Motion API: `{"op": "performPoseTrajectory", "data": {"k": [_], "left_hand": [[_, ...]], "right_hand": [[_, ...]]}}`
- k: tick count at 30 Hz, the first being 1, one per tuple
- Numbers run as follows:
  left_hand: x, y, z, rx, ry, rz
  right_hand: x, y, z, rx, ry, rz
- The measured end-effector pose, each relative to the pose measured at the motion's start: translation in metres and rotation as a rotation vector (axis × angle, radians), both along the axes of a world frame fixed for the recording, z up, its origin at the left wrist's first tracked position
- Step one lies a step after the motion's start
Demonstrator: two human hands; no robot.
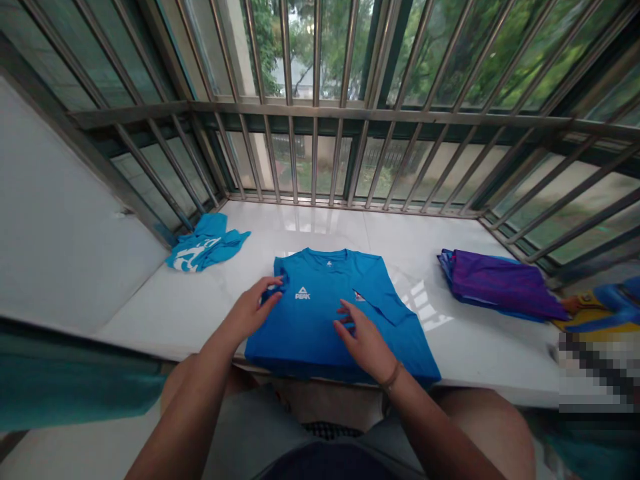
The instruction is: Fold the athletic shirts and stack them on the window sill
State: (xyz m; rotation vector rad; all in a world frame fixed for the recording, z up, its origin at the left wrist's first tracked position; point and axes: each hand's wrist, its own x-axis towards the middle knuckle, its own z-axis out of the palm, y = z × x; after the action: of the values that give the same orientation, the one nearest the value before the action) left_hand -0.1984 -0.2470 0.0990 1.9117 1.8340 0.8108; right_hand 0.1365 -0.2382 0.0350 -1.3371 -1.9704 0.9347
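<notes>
The blue shirt (320,317) could slip or crease, I'd judge, if you snag its near edge, which seems to overhang the white ledge (480,347). It lies beneath your right hand (367,343), loosely spread and gripping nothing, and right of your left hand (247,310) (whether those curled fingers pinch cloth, I can't tell).

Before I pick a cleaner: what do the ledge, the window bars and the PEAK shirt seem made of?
Ledge: polished tile or stone, by its glossy reflections and thin seam. Window bars: bare metal, perhaps stainless steel, by their shine. PEAK shirt: matte fabric, perhaps synthetic, draping smoothly.
</notes>
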Motion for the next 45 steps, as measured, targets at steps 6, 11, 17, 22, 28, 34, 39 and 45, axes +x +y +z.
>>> {"op": "performPoseTrajectory", "data": {"k": [6, 11, 17, 22, 28, 34, 39, 45], "left_hand": [[0.009, -0.041, -0.029, 0.057, -0.006, -0.010], [-0.011, -0.052, -0.070, 0.045, 0.102, -0.086], [-0.015, -0.042, -0.071, 0.013, 0.221, -0.104], [-0.027, -0.039, -0.078, -0.009, 0.227, -0.050], [-0.034, -0.044, -0.080, 0.049, 0.099, -0.097], [-0.035, -0.037, -0.080, 0.028, 0.027, -0.152], [-0.044, -0.036, -0.086, 0.055, -0.055, -0.142], [-0.055, -0.037, -0.081, 0.050, -0.047, -0.119]], "right_hand": [[-0.084, 0.008, -0.014, -0.491, 0.311, -0.066], [-0.085, 0.014, -0.006, -0.210, 0.073, -0.010], [-0.099, -0.016, 0.015, 0.177, -0.323, 0.310], [-0.133, -0.021, 0.008, 0.269, -0.606, 0.319], [-0.145, -0.015, 0.011, 0.331, -0.384, 0.280], [-0.130, 0.017, 0.024, 0.226, -0.319, 0.310], [-0.136, 0.097, 0.039, 0.082, -0.506, 0.036], [-0.164, 0.162, 0.032, -0.018, -0.589, 0.020]]}}
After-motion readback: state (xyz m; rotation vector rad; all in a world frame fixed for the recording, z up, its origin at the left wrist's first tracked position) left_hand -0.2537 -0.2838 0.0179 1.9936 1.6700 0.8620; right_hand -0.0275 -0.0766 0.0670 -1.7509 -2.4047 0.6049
